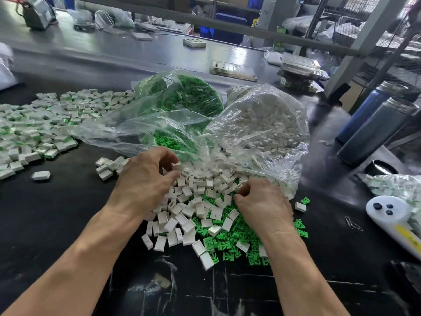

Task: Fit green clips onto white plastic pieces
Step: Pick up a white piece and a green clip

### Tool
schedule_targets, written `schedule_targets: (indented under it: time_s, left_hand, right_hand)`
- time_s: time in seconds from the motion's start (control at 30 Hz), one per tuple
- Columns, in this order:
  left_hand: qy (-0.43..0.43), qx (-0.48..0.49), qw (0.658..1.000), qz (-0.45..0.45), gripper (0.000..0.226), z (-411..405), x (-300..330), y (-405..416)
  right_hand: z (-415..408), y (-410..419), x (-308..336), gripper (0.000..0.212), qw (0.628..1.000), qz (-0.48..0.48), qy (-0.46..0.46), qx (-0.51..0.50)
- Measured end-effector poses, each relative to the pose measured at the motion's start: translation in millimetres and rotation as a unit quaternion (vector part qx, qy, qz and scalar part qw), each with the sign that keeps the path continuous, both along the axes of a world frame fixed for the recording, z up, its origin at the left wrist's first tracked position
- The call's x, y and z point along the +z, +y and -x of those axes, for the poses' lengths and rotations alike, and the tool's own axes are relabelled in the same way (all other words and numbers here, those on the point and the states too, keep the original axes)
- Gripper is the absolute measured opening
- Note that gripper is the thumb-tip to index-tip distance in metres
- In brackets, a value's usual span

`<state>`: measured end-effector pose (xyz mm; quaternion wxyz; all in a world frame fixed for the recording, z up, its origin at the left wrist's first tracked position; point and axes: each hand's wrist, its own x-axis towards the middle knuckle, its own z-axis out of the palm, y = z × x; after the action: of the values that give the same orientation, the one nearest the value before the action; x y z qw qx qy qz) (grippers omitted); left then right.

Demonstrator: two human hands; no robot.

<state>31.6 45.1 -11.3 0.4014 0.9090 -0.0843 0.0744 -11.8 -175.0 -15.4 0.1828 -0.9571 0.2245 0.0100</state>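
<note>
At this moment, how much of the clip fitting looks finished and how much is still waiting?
Done: a wide spread of fitted pieces lies at the far left. In hand: the left hand pinches one white piece; the right hand curls into the loose pile of white pieces and green clips. Left: that pile, plus the bag of green clips and bag of white pieces, both still well filled.

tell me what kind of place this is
Most likely a small factory or assembly workshop. Clear bags of bulk white plastic pieces and green clips lie open on a dark workbench, a large heap of fitted pieces lies to the left, and metal racking stands behind.
</note>
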Motion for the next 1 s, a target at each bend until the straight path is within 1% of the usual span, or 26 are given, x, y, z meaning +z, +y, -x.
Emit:
schedule_targets:
  time_s: [0.17, 0.3, 0.43, 0.5, 0.57, 0.63, 0.7, 0.73, 0.87, 1.0]
  left_hand:
    - [0.033, -0.052, 0.990, 0.126, 0.023, 1, 0, -5]
    - [0.057, -0.085, 0.973, 0.205, 0.022, 4, 1, -9]
    - [0.068, -0.117, 0.965, 0.224, 0.023, 5, 1, -13]
    - [0.068, -0.130, 0.963, 0.224, 0.024, 5, 1, -14]
    - [0.066, -0.140, 0.962, 0.224, 0.023, 6, 0, -16]
    - [0.056, -0.145, 0.964, 0.217, 0.020, 7, -1, -18]
    - [0.047, -0.146, 0.966, 0.208, 0.017, 8, -2, -20]
    - [0.045, -0.146, 0.967, 0.204, 0.017, 8, -2, -21]
    - [0.045, -0.158, 0.966, 0.199, 0.017, 10, -4, -23]
    - [0.044, -0.158, 0.966, 0.202, 0.018, 10, -4, -24]
  right_hand:
    - [0, 1, 2, 0.018, 1.000, 0.007, 0.007, -0.001]
    - [2, 2, 3, 0.014, 1.000, -0.018, 0.002, 0.002]
    - [7, 4, 3, 0.005, 0.998, -0.043, -0.036, 0.022]
    - [10, 2, 1, 0.006, 0.992, -0.078, -0.097, 0.037]
    - [11, 2, 2, 0.008, 0.971, -0.139, -0.181, 0.065]
    - [13, 8, 4, 0.009, 0.935, -0.246, -0.243, 0.082]
    - [14, 15, 5, 0.008, 0.891, -0.354, -0.270, 0.089]
    - [14, 18, 5, 0.008, 0.876, -0.382, -0.277, 0.094]
    - [15, 24, 4, 0.012, 0.851, -0.423, -0.289, 0.114]
    - [15, 24, 4, 0.014, 0.852, -0.420, -0.291, 0.112]
